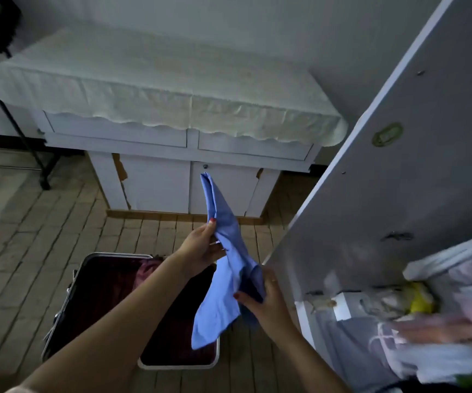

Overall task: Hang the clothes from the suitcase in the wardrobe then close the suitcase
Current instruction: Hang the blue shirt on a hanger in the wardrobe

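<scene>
A light blue garment [223, 228] hangs folded lengthwise in the air above the suitcase. My left hand [200, 248] grips it near its middle, thumb on top. My right hand [266, 302] holds its lower part, fingers curled round the cloth. Below them an open suitcase [67, 302] with a metal rim lies on the tiled floor, holding dark red clothing [149, 273]. The open wardrobe door [399, 180] stands at the right, with the wardrobe's inside partly seen behind it.
A white cabinet [155, 188] with a pale cloth cover stands against the far wall. A black stand [25, 137] rises at the left. Plastic bags and bundled things [441, 321] fill the wardrobe's lower right.
</scene>
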